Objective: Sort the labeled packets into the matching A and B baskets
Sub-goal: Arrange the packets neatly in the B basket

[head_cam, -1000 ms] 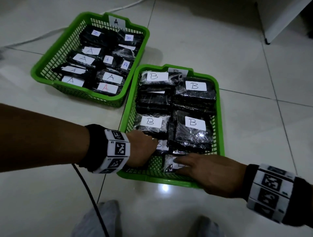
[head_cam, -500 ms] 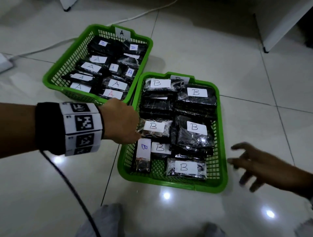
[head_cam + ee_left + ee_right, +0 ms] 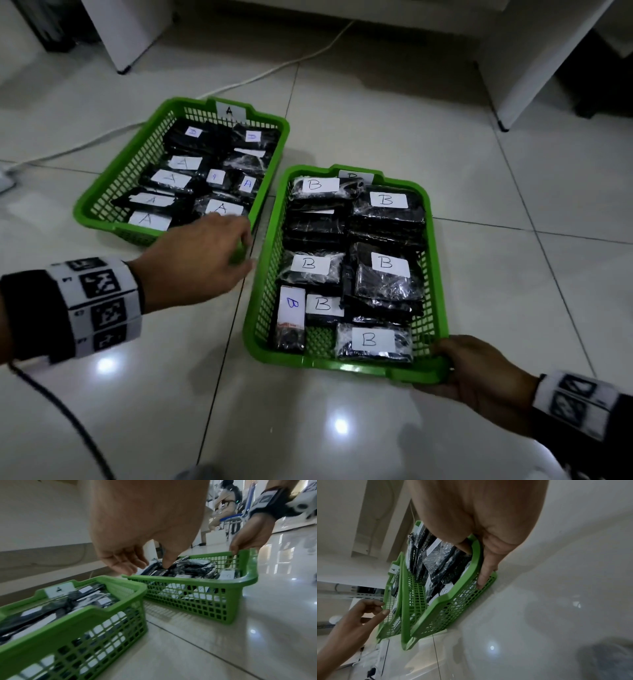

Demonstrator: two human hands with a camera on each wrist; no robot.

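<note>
Two green baskets stand on the tiled floor. The A basket (image 3: 102,192) at the left back holds black packets with white A labels (image 3: 219,207). The B basket (image 3: 435,260) to its right holds black packets labelled B (image 3: 373,341). My left hand (image 3: 245,246) hovers at the A basket's near right corner, with its fingers loosely spread and holding nothing (image 3: 380,608). My right hand (image 3: 442,363) grips the B basket's near right corner, thumb over the rim and fingers on the outer wall (image 3: 479,563). In the left wrist view the A basket (image 3: 96,609) and the B basket (image 3: 248,580) sit side by side.
A white cable (image 3: 239,82) runs across the floor behind the A basket. White furniture legs stand at the back left (image 3: 123,34) and back right (image 3: 524,68). A black cable (image 3: 68,421) trails from my left wrist. Bare tiles lie to the right of the B basket.
My left hand has moved from the B basket's left wall to the A basket's near corner. My right hand, open in the air before, now grips the B basket's corner.
</note>
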